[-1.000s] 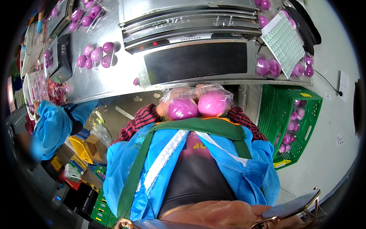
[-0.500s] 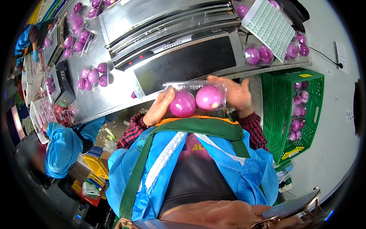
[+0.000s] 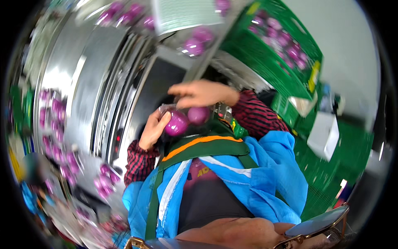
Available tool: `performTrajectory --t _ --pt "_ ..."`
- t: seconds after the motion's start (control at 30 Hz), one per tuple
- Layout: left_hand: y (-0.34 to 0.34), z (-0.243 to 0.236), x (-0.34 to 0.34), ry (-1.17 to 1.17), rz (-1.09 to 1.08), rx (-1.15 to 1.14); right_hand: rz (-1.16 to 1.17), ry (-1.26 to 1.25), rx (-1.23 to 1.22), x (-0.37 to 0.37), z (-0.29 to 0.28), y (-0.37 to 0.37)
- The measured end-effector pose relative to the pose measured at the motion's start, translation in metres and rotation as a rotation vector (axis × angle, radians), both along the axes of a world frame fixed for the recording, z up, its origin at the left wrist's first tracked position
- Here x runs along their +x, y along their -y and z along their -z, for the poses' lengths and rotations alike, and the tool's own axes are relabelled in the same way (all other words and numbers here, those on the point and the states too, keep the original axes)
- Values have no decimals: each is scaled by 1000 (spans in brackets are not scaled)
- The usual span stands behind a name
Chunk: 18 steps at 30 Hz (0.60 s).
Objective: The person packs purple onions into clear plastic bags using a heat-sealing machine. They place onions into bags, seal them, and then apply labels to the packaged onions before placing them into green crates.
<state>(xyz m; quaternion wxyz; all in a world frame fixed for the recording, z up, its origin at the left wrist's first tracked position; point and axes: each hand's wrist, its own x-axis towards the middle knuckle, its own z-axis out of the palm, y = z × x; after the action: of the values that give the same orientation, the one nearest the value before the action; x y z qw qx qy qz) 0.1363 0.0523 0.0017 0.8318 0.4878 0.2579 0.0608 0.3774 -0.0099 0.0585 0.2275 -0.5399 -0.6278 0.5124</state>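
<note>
My left hand (image 3: 152, 129) grips the left end of a clear plastic pack of two red onions (image 3: 176, 123), thumb on top, close in front of my green apron (image 3: 199, 149). Over the far edge of the pack my right hand (image 3: 203, 93) is stretched out with its fingers extended and a little blurred. It appears to hold nothing; whether it touches the wrap I cannot tell. The purple onions shine through the film.
A steel wrapping machine with a dark plate (image 3: 159, 76) stands ahead to the left. More onion packs (image 3: 54, 116) lie on the steel table beyond it. A label sheet (image 3: 186, 16) rests over packs. At the right stands a green crate (image 3: 265, 50) holding onion packs.
My body and view have turned right, toward the green crates. The pack came along in my left hand. My right hand left the pack's right end and moved across its far side.
</note>
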Motion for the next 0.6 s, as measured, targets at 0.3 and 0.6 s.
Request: performTrajectory --t 0.3,0.6 --pt "28 -13 52 132 40 -357 695 -182 51 19 35 98" --pt "45 16 135 -122 78 -205 1776 -72 406 245 -7 276"
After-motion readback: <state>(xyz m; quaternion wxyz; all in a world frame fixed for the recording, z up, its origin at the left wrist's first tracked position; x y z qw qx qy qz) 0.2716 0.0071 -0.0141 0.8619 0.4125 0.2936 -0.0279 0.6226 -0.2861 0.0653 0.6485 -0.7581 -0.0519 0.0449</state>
